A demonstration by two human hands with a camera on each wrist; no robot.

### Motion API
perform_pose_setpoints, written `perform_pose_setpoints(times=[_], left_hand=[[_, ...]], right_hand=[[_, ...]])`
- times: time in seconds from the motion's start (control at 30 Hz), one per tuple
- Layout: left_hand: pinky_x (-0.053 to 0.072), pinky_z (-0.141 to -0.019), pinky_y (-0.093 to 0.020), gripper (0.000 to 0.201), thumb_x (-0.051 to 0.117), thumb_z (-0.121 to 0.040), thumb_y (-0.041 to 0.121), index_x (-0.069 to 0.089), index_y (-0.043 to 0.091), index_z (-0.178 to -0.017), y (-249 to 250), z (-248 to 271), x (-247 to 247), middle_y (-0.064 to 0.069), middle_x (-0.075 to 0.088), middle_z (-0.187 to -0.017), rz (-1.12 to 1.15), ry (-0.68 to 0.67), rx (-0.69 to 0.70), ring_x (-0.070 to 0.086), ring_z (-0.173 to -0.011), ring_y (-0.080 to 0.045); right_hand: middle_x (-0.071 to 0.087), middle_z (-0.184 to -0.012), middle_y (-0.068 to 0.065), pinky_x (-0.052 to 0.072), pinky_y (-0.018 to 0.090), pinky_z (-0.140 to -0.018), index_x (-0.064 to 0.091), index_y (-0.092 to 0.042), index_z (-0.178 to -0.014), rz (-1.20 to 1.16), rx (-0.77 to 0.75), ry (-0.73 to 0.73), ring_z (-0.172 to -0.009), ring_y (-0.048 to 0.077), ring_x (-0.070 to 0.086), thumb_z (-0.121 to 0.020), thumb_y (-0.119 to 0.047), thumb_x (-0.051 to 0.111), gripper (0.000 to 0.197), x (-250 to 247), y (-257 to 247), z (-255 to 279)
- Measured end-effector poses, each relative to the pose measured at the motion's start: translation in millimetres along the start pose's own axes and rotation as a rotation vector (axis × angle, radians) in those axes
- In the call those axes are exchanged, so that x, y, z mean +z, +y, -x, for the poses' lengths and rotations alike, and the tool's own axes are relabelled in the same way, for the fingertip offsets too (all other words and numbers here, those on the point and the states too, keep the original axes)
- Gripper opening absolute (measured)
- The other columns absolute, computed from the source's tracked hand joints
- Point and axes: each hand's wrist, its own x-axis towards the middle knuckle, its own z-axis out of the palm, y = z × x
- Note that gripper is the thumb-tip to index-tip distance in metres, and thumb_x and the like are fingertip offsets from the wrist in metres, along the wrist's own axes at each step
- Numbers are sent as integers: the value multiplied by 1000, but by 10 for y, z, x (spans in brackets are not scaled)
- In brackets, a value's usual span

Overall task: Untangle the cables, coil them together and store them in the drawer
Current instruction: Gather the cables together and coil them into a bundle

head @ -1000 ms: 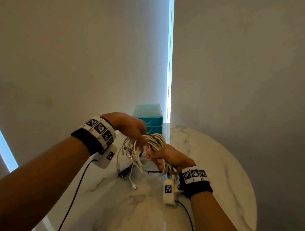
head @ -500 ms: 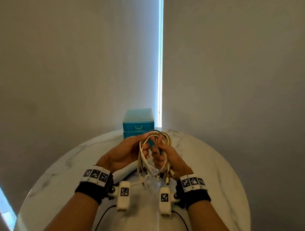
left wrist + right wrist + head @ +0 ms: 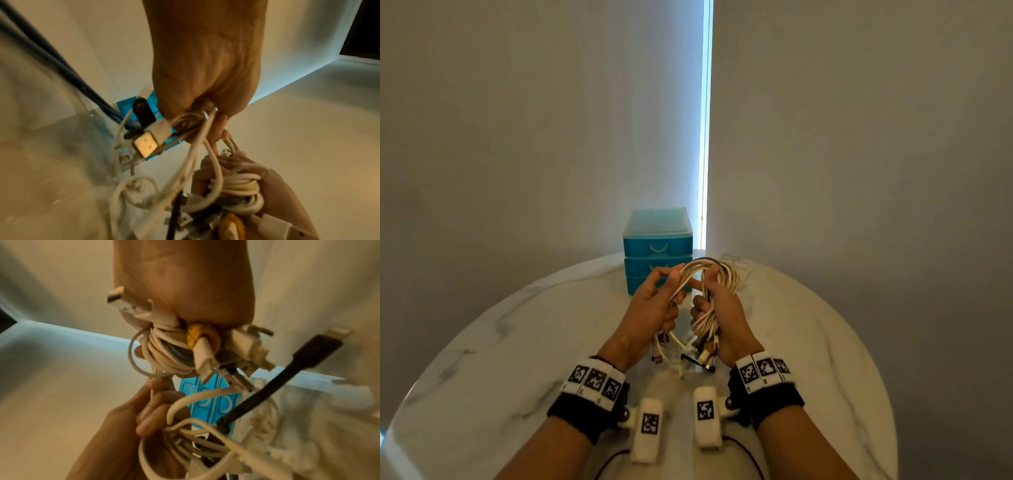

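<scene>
While both hands crowd the bundle, much of it stays covered.
Hidden: palm sides of both hands face away in the head view; where each cable ends inside the coil is unreadable; right wrist view is blurred at its lower right.
Left hand (image 3: 652, 310): fingers curled, thumb and fingertips pinching a few white strands at the left side of the loop; loose plug ends hang below it.
Right hand (image 3: 726, 315): fist closed round the thick part of the cables (image 3: 709, 277), wrapped turns sitting across its fingers (image 3: 236, 164).
Cables look: mostly cream-white, one black cable (image 3: 273, 386) among them, coiled into an upright loop rising above both hands; USB plugs (image 3: 147, 143) dangle under the right hand.
Cables place: held between the hands, off the table (image 3: 517, 342).
Drawer unit (image 3: 658, 246): blue, beyond the fingertips, all drawers closed, partly covered by hands and loop.
</scene>
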Motion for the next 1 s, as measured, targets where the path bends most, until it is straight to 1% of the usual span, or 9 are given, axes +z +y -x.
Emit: perform_pose_setpoints(times=[0.07, 0.17, 0.23, 0.47, 0.57, 0.67, 0.83, 0.9, 1.0], left_hand=[[33, -46, -22, 32, 54, -108, 47, 63, 21, -125, -16, 35, -13, 0, 58, -75, -66, 26, 28, 39, -51, -8], [34, -45, -22, 30, 55, -108, 48, 63, 22, -122, -1, 74, 11, -2, 56, -72, -112, 30, 66, 39, -49, -7], [36, -45, -22, 30, 54, -108, 50, 63, 25, -121, -1, 85, 52, -3, 57, -73, -161, 40, 88, 41, -49, -7], [38, -46, -21, 27, 52, -110, 45, 65, 23, -118, 37, 130, 176, 4, 60, -65, -189, -12, 96, 43, -48, -6], [50, -51, -27, 22, 54, -110, 44, 67, 27, -116, 61, 140, 207, -4, 73, -90, -234, -48, 125, 58, -56, -11], [64, -64, -32, 20, 57, -109, 38, 67, 32, -125, 21, 115, 220, 1, 62, -123, -283, -81, 111, 73, -81, -12], [56, -78, -9, 30, 59, -107, 41, 67, 34, -135, -18, 75, 75, 4, 41, -142, -416, -108, 56, 65, -110, -8], [59, -85, -16, 24, 60, -107, 35, 69, 33, -130, -10, 31, -13, 6, 46, -138, -431, -92, 63, 64, -113, -9], [60, -98, -42, 18, 58, -109, 24, 75, 29, -114, 94, -51, -130, 2, 62, -126, -385, 2, 76, 66, -119, -22]], right_hand=[[48, -56, 0, 40, 26, -46, 82, -15, -110, 25, -26, -21, -46, 11, 45, -95, -70, 62, 60, 36, 6, 54], [48, -55, 3, 41, 30, -51, 71, -15, -72, 117, -53, -65, -47, 14, 47, -83, -69, 79, 56, 57, 5, 119], [49, -57, 4, 41, 30, -53, 68, -17, -66, 160, -67, -95, -48, 16, 46, -81, -64, 85, 52, 50, 2, 133], [58, -65, 9, 45, 29, -52, 72, -13, -75, 184, -94, -46, -50, 16, 53, -76, -63, 89, 53, 4, -18, 125], [67, -74, 15, 60, 39, -64, 80, -1, -95, 74, -78, -11, -63, 27, 68, -70, -63, 93, 67, 24, -36, 143], [80, -103, 21, 64, 57, -88, 82, -6, -108, 39, -69, 37, -94, 37, 80, -70, -63, 92, 70, 22, -21, 147], [83, -97, 13, 65, 54, -92, 81, -10, -107, 146, -71, 101, -93, 29, 82, -77, -62, 87, 60, 13, -16, 159], [84, -94, 9, 65, 49, -93, 81, -12, -107, 186, -81, 70, -92, 25, 82, -83, -62, 84, 55, 44, -35, 188], [84, -94, 3, 65, 42, -92, 80, -17, -108, 234, -118, 38, -92, 19, 81, -85, -64, 80, 53, 81, -13, 205]])
